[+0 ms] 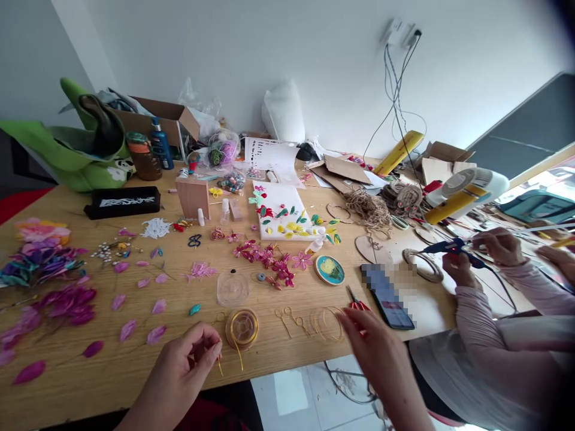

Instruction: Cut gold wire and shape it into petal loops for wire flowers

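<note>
My left hand is closed in a pinch on a thin gold wire, whose end hangs below the fingertips. Just right of it lies a spool of gold wire with a loose tail toward the table edge. My right hand has its fingers stretched out, with the fingertips beside a loose coil of gold wire; whether they touch it is unclear. Red-handled pliers lie partly behind those fingers. Between the hands rest several short wires with looped ends.
Pink petals and flower bunches cover the left side. A clear round lid, a round floral piece, a phone and a white canvas lie beyond. At right, another person's hands hold a blue glue gun.
</note>
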